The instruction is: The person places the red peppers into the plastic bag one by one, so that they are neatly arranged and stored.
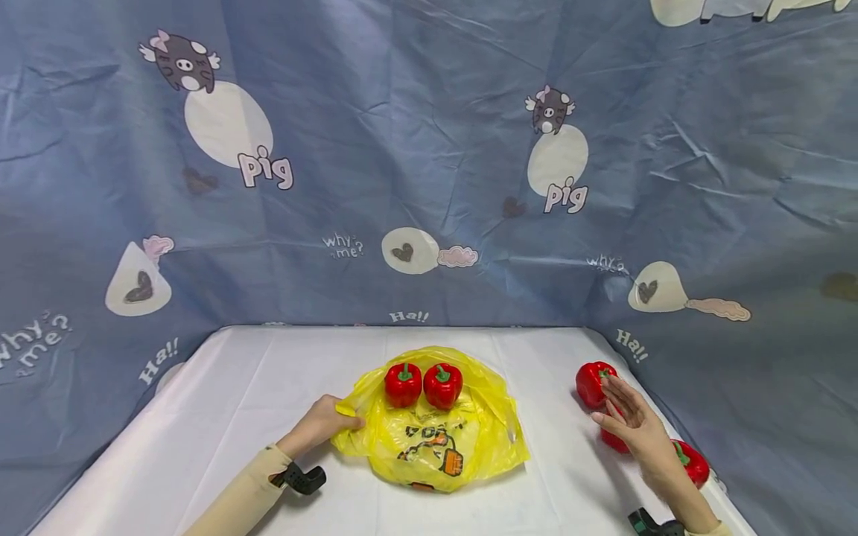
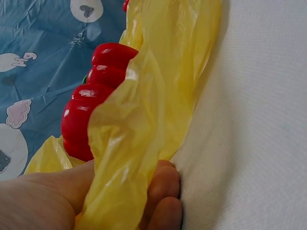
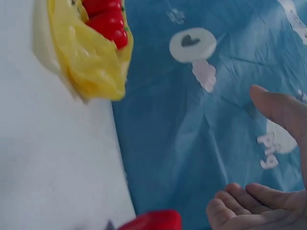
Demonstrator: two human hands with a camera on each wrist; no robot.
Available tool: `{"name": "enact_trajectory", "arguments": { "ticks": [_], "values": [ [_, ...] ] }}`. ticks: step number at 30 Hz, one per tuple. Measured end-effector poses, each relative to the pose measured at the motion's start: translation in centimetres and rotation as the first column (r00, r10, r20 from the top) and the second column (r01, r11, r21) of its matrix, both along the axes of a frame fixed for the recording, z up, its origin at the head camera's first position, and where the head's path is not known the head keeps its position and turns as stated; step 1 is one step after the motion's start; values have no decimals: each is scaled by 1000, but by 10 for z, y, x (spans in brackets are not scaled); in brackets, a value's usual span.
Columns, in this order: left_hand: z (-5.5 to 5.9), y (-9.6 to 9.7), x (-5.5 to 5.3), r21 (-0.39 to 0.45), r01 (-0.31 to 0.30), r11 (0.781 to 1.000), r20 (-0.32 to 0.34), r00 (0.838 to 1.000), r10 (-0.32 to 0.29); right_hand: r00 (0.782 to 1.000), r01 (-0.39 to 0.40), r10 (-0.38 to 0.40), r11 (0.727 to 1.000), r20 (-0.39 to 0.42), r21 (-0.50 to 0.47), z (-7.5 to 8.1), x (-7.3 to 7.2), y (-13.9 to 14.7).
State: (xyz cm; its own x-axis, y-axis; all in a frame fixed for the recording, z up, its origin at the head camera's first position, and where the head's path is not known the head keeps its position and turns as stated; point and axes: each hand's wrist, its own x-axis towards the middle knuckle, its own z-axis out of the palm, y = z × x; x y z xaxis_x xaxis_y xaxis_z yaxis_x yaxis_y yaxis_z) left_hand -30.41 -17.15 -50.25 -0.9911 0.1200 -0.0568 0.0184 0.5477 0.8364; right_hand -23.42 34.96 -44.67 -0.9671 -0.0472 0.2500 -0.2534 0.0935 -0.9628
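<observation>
A yellow plastic bag [image 1: 492, 447] with a printed picture lies spread on the table, its mouth wide. Two red bell peppers [image 1: 403, 388] with green stems sit side by side in its far part. My left hand [image 1: 323, 421] grips the bag's left edge; in the left wrist view the yellow film [image 2: 158, 96] passes between thumb and fingers. Over on the right, my right hand [image 1: 640, 432] hovers with its fingers extended and thumb apart, holding nothing. Beside and below it are three more bell peppers, one [image 1: 591, 383] by the fingertips, one [image 1: 613, 441] partly hidden under the hand, another [image 1: 695, 464] past the wrist.
A white cloth [image 1: 268, 365] covers the table. Blue printed fabric [image 1: 402, 149] hangs behind it and along both sides, close to the right-hand peppers. Each wrist wears a dark band [image 1: 303, 478].
</observation>
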Motion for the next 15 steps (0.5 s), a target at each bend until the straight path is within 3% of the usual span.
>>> {"name": "enact_trajectory", "arguments": {
  "ticks": [7,15],
  "values": [
    [-2,0,1,11,3,1000,0,1000,-3,985,155,-162,983,63,101,9,11,28],
    [-2,-1,-2,-8,8,1000,-4,1000,-8,926,283,-322,938,197,202,9,28,62]
  ]
}}
